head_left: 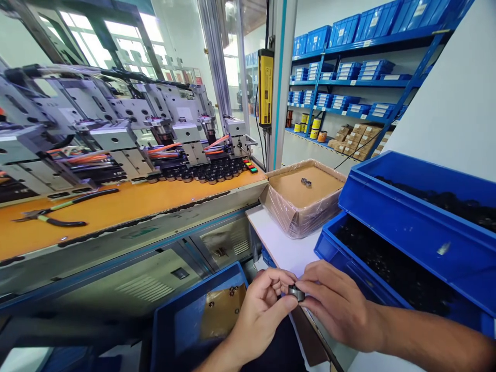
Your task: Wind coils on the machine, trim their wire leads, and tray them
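Observation:
Both my hands meet at the bottom centre, pinching one small dark ring-shaped part (296,293) between their fingertips. My left hand (259,315) grips it from the left with thumb and curled fingers. My right hand (339,305) closes on it from the right. The part is held above the edge of a white table (282,248), between a blue tray (186,325) on my lap side and a blue bin (387,268) full of small black parts.
A second blue bin (422,201) is stacked above the first. A plastic-wrapped cardboard box (302,199) holds two small parts. To the left, a machine with an orange bench (127,206) carries pliers (54,214) and a row of black parts. Shelves of blue boxes stand behind.

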A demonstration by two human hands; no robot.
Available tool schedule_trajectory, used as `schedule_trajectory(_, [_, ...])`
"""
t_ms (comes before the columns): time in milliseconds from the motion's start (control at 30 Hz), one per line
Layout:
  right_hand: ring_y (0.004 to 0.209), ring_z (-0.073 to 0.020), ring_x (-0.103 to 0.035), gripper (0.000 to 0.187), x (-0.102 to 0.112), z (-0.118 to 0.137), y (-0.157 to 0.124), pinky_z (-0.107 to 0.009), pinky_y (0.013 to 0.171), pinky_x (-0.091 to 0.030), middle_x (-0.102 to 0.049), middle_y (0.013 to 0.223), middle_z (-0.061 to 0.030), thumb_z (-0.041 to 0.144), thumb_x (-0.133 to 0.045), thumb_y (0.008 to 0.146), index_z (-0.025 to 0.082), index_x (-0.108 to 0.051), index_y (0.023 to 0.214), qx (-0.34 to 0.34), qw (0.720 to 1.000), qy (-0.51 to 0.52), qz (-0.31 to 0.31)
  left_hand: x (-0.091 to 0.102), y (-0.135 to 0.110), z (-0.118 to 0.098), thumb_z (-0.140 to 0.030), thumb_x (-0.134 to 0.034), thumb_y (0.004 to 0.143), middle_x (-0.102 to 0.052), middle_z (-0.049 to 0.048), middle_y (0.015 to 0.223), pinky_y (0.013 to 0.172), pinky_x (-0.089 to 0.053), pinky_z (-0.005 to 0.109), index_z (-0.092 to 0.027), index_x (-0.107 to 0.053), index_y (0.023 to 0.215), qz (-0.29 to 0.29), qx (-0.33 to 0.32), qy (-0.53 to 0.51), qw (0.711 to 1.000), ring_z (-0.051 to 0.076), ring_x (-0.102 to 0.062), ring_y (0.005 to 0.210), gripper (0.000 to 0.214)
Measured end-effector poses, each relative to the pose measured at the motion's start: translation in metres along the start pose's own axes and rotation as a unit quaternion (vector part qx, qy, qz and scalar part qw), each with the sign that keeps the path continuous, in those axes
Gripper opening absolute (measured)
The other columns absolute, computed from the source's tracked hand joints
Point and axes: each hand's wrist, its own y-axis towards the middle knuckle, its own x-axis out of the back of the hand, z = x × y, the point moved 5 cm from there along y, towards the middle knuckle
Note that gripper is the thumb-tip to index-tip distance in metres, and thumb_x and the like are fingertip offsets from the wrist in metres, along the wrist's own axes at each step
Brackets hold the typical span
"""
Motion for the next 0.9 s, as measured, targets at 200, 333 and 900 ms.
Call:
schedule_trajectory(200, [0.093, -0.0200, -0.058, 0.023, -0.004, -0.008, -0.003, -0.036, 0.079, -0.058, -0.061, 0.099, -0.0114, 0.010, -0.056, 0.094, 0.010, -0.057, 0.116, -0.057, 0.998, 0.036, 0.017, -0.009, 0.001, 0.006, -0.036, -0.078, 0.079, -0.064, -0.0001, 0.081, 0.074, -0.043, 0.023, -0.021, -0.062, 0.096, 0.071, 0.043, -0.150, 0.985, 0.011, -0.058, 0.076, 0.027])
schedule_trajectory(333, [0.095, -0.0198, -0.058, 0.023, -0.004, -0.008, -0.003, -0.035, 0.082, -0.056, -0.060, 0.099, -0.0110, 0.005, -0.054, 0.093, 0.010, -0.058, 0.115, -0.053, 0.995, 0.082, 0.012, -0.014, -0.001, 0.009, -0.042, -0.073, 0.082, -0.063, -0.0017, 0.077, 0.075, -0.041, 0.021, -0.022, -0.062, 0.102, 0.118, 0.096, -0.247, 0.957, 0.009, -0.058, 0.075, 0.031])
schedule_trajectory(900, [0.097, -0.0194, -0.068, 0.030, -0.011, -0.015, -0.014, -0.028, 0.084, -0.059, -0.069, 0.104, -0.0105, 0.032, -0.042, 0.103, 0.012, -0.062, 0.115, 0.018, 0.979, -0.203, 0.001, 0.090, 0.061, -0.104, -0.019, -0.069, 0.081, -0.073, 0.0040, 0.088, 0.080, -0.051, 0.030, -0.017, -0.067, 0.084, -0.134, -0.090, 0.524, 0.836, 0.018, -0.066, 0.083, 0.005])
